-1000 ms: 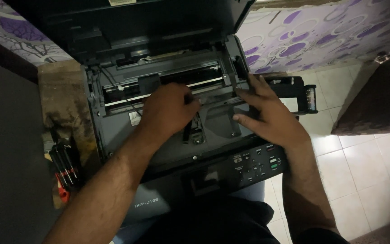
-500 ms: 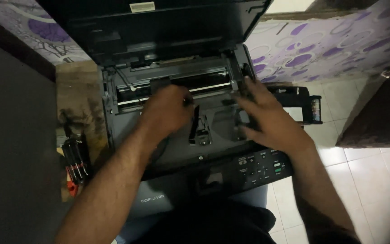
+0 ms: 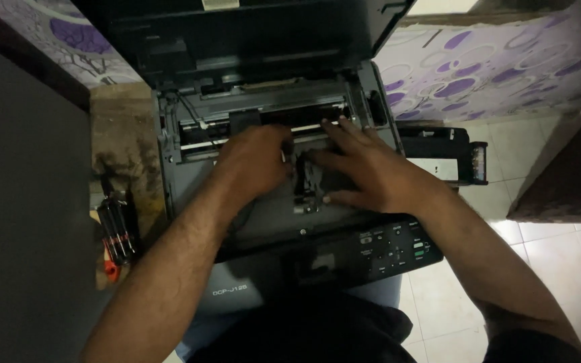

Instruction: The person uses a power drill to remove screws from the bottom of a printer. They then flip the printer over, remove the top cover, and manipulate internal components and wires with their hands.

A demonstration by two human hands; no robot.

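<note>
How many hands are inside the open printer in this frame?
2. The left hand rests on the mechanism left of centre; the right hand lies beside it on the right, its fingers on a small black part. No other hands show in the printer.

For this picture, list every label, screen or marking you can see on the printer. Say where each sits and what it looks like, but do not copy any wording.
Small screen: front control panel, left of the buttons; dark rectangle, unlit.
Button panel: front right, below the right hand; black, small pale markings, one green spot.
Model marking: lower front face; small pale lettering on grey.
Sticker: raised lid's top edge; pale rectangle, partly cut off.
</note>
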